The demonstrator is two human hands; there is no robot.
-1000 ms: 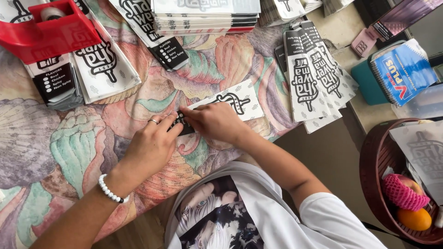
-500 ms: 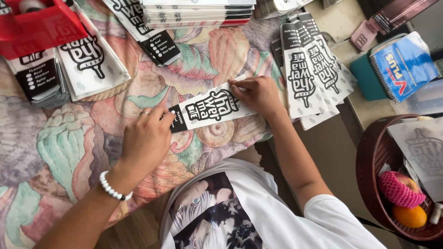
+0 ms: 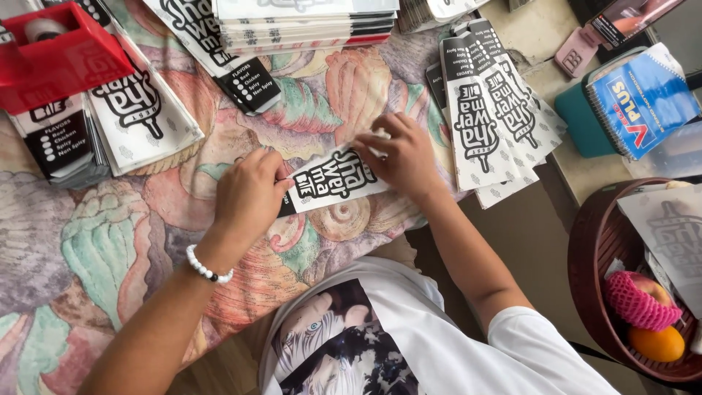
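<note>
Evidently the left hand (image 3: 248,196) and right hand (image 3: 402,157) are pressing a white paper sleeve (image 3: 333,179) flat on the worktop (image 3: 110,241), fingers pinching its ends, likely mid-fold, wanting a firm crease next.

A table under a cloth (image 3: 110,241) printed with big shells in pink, green and orange. On it: one flat white sleeve (image 3: 333,181) with black lettering near the front edge — both hands rest on it; a fanned pile of like sleeves (image 3: 490,110) to the right; more piles (image 3: 139,110) at the left, a red box (image 3: 62,58) lying on them; a squared stack (image 3: 307,22) at the back. Right of the cloth, bare tabletop (image 3: 585,172) carries a blue notebook (image 3: 643,95).
</note>
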